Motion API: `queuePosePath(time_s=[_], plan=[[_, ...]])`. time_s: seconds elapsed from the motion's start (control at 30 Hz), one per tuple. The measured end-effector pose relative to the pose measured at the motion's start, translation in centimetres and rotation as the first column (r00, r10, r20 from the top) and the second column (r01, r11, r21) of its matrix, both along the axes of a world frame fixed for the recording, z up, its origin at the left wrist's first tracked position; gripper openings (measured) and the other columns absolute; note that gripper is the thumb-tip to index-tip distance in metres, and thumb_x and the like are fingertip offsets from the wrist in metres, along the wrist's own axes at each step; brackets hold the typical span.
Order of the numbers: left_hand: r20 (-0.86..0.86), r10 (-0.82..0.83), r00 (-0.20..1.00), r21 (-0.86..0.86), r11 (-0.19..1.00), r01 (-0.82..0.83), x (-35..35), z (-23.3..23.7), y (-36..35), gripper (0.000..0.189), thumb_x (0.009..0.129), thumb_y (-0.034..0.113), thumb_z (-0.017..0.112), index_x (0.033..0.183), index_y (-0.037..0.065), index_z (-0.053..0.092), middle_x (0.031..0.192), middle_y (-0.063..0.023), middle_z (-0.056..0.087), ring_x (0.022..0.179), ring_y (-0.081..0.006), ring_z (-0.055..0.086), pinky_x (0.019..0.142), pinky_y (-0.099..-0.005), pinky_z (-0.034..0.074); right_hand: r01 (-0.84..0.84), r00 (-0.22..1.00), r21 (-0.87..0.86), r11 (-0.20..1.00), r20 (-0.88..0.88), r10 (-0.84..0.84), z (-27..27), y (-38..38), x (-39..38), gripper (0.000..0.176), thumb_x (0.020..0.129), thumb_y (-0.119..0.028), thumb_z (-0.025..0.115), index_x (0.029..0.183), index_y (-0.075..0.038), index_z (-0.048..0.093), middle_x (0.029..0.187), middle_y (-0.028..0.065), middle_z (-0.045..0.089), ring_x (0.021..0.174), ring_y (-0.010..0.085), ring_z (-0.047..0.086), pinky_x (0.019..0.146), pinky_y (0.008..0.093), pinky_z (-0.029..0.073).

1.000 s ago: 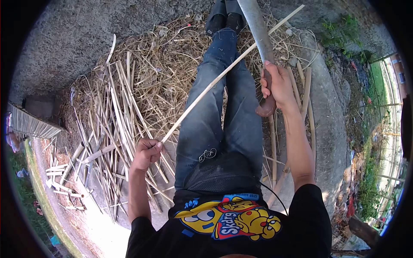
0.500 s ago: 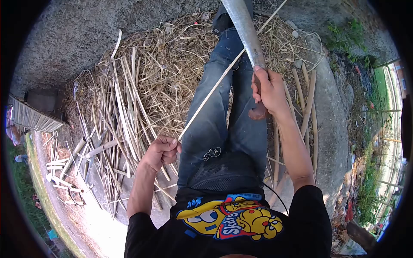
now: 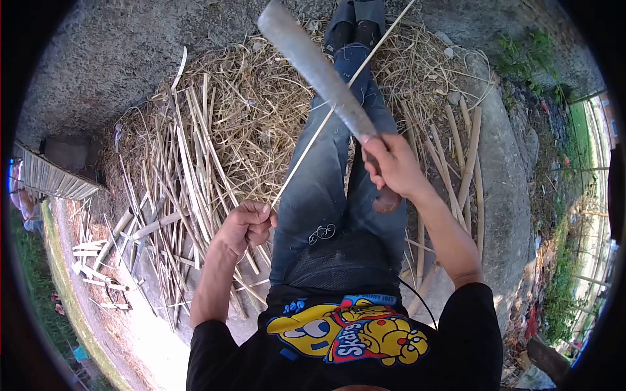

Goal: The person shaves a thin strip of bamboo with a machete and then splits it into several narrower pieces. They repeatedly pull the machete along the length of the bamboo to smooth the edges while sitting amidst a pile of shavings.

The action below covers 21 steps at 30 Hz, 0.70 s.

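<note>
Firmly, our left hand (image 3: pixel 246 226) gripped a thin pale bamboo strip (image 3: pixel 339 98) while our right hand (image 3: pixel 390 171) clenched a long grey machete (image 3: pixel 313 65).

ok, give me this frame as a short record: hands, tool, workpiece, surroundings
left: left hand fisted on the near end of a thin pale bamboo strip that runs away over the legs
right: right hand gripping the handle of a long grey metal machete
blade: raised, tilted up-left, crossing the strip; contact cannot be told
legs: blue jeans, stretched forward
ground left: split bamboo slats, dry straw-like shavings
ground right: thicker bamboo poles
</note>
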State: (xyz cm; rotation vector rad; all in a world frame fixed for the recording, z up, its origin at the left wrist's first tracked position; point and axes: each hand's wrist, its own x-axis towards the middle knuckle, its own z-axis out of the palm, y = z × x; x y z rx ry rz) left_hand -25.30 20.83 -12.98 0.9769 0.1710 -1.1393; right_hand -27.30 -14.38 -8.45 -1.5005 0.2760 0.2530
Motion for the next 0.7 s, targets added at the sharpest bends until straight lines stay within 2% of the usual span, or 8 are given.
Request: queuePosePath(time_s=[0.07,0.13,0.27,0.33,0.47,0.5,0.57,0.7], plan=[[-0.013,0.000,1.000,0.002,1.000,0.000,0.7,0.1,-1.1,0.034,0.103,0.024,0.059,0.087,-0.006,0.066,0.049,0.0082,0.026,0.038,-0.0053,0.016,0.039,-0.0285,0.011,-0.236,0.968,-0.209,0.949,0.036,0.249,-1.7,2.3,-2.0,0.037,0.105,-0.031,0.055,0.083,-0.002,0.059,0.060,-0.0004,0.053,0.046,0.0066,0.047,0.044,0.0241,0.038],[0.017,-0.021,1.000,0.042,0.999,0.020,0.8,0.3,-1.0,0.036,0.103,0.025,0.059,0.087,-0.007,0.065,0.050,0.0088,0.024,0.038,-0.0050,0.016,0.039,-0.0282,0.011,-0.189,0.934,-0.345,0.919,0.227,0.277,-1.3,2.2,-1.8,0.037,0.105,-0.031,0.056,0.081,-0.003,0.058,0.060,-0.0005,0.054,0.046,0.0058,0.047,0.044,0.0238,0.038],[-0.048,-0.055,0.997,-0.094,0.994,0.050,0.2,0.0,0.5,0.036,0.103,0.024,0.059,0.088,-0.007,0.064,0.050,0.0096,0.024,0.038,-0.0052,0.016,0.038,-0.0286,0.010,0.223,0.963,-0.091,0.971,0.174,-0.205,2.0,-1.8,1.8,0.041,0.104,-0.035,0.057,0.081,-0.001,0.060,0.059,0.0012,0.054,0.046,0.0089,0.051,0.044,0.0263,0.040],[-0.105,-0.086,0.991,-0.168,0.984,0.067,0.1,-0.4,0.4,0.034,0.103,0.023,0.058,0.088,-0.007,0.064,0.050,0.0097,0.023,0.037,-0.0053,0.016,0.038,-0.0286,0.010,0.294,0.935,-0.036,0.955,0.216,-0.280,2.2,-2.9,3.4,0.041,0.104,-0.036,0.056,0.080,-0.002,0.058,0.059,0.0010,0.052,0.045,0.0079,0.049,0.041,0.0256,0.040],[-0.217,-0.151,0.964,-0.280,0.956,0.087,-0.1,-1.7,-0.7,0.035,0.101,0.026,0.061,0.089,-0.007,0.064,0.050,0.0095,0.023,0.037,-0.0056,0.016,0.038,-0.0277,0.011,0.003,0.994,-0.114,0.993,0.106,0.009,0.0,0.7,0.6,0.041,0.104,-0.036,0.056,0.081,-0.002,0.057,0.060,0.0011,0.053,0.045,0.0077,0.048,0.042,0.0257,0.040],[-0.281,-0.086,0.956,-0.291,0.957,0.000,-0.7,-2.2,-0.6,0.035,0.101,0.026,0.062,0.089,-0.007,0.064,0.050,0.0091,0.023,0.038,-0.0056,0.016,0.038,-0.0275,0.012,0.009,0.994,-0.112,0.994,0.112,0.004,0.0,0.4,0.7,0.041,0.104,-0.036,0.056,0.081,-0.002,0.057,0.060,0.0011,0.053,0.045,0.0077,0.048,0.042,0.0257,0.040],[-0.253,-0.103,0.962,-0.259,0.965,0.035,-1.0,-2.4,0.7,0.035,0.101,0.026,0.061,0.089,-0.007,0.064,0.050,0.0090,0.024,0.038,-0.0055,0.017,0.038,-0.0274,0.012,0.051,0.998,-0.015,0.999,0.034,-0.051,-0.1,-0.6,0.6,0.039,0.104,-0.035,0.056,0.082,-0.002,0.058,0.060,0.0007,0.053,0.045,0.0076,0.049,0.041,0.0252,0.040],[-0.238,-0.102,0.966,-0.235,0.971,0.044,-1.5,-1.9,1.5,0.034,0.102,0.025,0.061,0.090,-0.007,0.064,0.051,0.0089,0.024,0.038,-0.0051,0.018,0.038,-0.0271,0.012,0.244,0.962,0.042,0.969,0.119,-0.247,1.3,-3.4,3.2,0.042,0.103,-0.038,0.055,0.081,-0.003,0.057,0.060,0.0009,0.053,0.043,0.0076,0.049,0.040,0.0252,0.041]])
